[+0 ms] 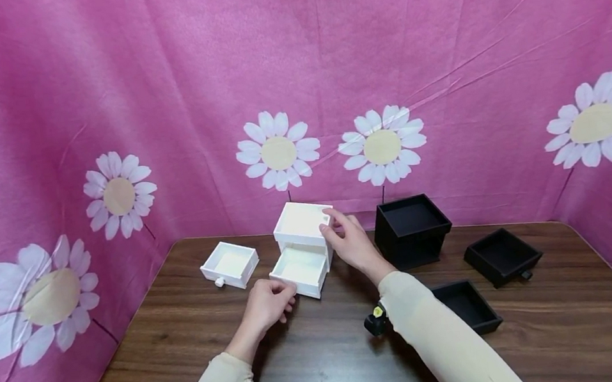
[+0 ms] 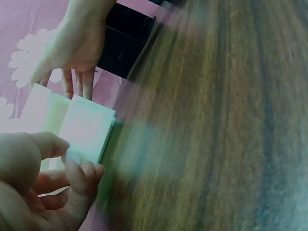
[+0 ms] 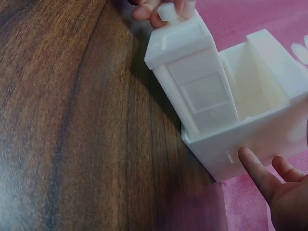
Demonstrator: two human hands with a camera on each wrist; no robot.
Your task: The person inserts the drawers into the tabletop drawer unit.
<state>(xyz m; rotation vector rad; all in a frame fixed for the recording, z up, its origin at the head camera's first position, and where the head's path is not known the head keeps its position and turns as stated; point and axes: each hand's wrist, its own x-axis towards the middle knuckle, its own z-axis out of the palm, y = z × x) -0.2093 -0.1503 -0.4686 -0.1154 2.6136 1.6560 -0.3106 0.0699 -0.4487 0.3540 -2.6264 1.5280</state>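
Note:
A small white cabinet (image 1: 301, 220) stands at the back middle of the table. Its lower drawer (image 1: 300, 268) is pulled well out toward me, and the slot above it has no drawer in it. My left hand (image 1: 267, 304) pinches the drawer's round white knob (image 3: 166, 11) between thumb and fingers. At the cabinet's right side is my right hand (image 1: 355, 246), index finger by the top edge. In the right wrist view its straight fingers (image 3: 260, 171) touch the side wall.
Left of the cabinet sits a loose white drawer (image 1: 230, 265) with a knob. To the right stands a black cabinet (image 1: 415, 247), with one loose black drawer (image 1: 503, 255) beside it and another black drawer (image 1: 466, 306) nearer me. Pink flowered cloth (image 1: 287, 45) hangs behind the table.

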